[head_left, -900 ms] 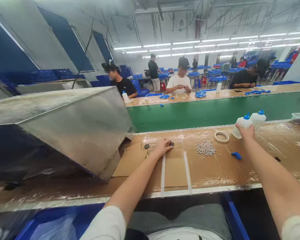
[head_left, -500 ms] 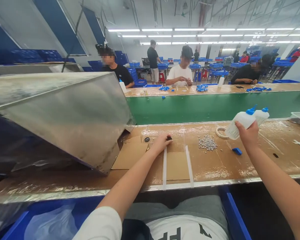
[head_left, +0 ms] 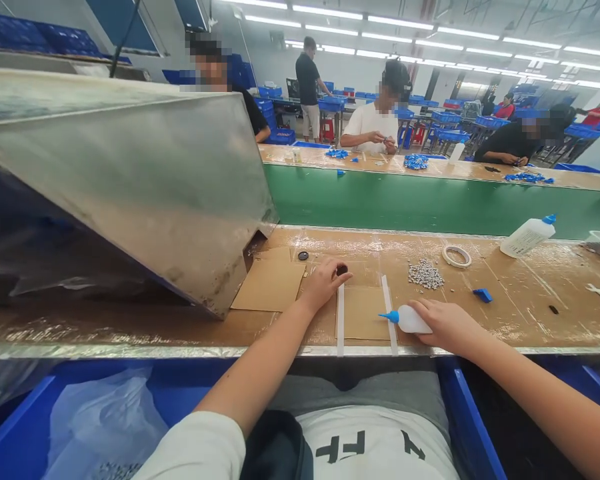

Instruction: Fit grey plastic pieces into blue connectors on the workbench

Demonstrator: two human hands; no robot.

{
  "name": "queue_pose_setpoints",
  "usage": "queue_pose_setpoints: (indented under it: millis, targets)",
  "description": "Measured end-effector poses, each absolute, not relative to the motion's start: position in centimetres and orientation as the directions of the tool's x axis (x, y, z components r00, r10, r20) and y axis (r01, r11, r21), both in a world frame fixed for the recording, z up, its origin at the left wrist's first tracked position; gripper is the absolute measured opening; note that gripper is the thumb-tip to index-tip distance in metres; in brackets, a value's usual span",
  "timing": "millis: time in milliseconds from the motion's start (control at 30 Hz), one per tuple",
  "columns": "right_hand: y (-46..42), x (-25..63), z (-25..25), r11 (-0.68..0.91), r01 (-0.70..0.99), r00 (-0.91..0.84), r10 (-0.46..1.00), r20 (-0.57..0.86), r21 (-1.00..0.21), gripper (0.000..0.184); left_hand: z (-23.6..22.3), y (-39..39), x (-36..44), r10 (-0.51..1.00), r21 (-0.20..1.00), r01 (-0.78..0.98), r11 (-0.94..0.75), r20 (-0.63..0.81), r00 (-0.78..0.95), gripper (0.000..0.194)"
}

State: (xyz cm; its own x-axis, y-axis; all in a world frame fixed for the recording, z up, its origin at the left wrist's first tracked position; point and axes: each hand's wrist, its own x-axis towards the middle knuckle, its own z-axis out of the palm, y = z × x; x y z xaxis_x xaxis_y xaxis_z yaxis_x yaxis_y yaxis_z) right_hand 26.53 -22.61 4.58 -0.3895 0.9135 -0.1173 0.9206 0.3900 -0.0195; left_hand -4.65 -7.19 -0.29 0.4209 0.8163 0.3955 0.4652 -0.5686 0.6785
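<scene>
My left hand is closed around a small dark round part, pinched between thumb and fingers just above the bench. In my right hand is a white squeeze bottle with a blue nozzle, tipped on its side so the tip points left. Beneath the nozzle lies a cardboard piece between two strips of white tape. Another dark round part rests on the bench left of my left hand. A pile of small grey pieces lies beyond my right hand.
A large metal box takes up the left side beside a cardboard sheet. To the right are a tape roll, a blue piece and a second white bottle. Several people sit across the green divider.
My right hand has brought the squeeze bottle down and left, tipping its nozzle toward my left hand. My left hand keeps hold of the dark round part. The camera view has tilted down.
</scene>
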Motion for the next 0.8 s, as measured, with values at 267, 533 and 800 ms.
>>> queue_pose_setpoints:
  millis: [267, 533, 800]
  targets:
    - [-20.9, 23.7, 7.6, 0.360, 0.925, -0.320, 0.911, -0.261, 0.124, 0.041, -0.7, -6.7, -4.8, 0.792, 0.672, 0.442, -0.594, 0.393, 0.466, 0.034]
    - [-20.4, 23.5, 7.9, 0.361, 0.916, -0.307, 0.911, -0.276, 0.173, 0.040, -1.1, -6.2, -5.0, 0.766, 0.650, 0.430, -0.627, 0.415, 0.490, 0.039]
    - [-20.5, 24.7, 6.6, 0.365, 0.927, -0.352, 0.926, -0.135, 0.087, 0.037, -1.2, -6.0, -4.8, 0.760, 0.668, 0.412, -0.619, 0.377, 0.529, 0.039]
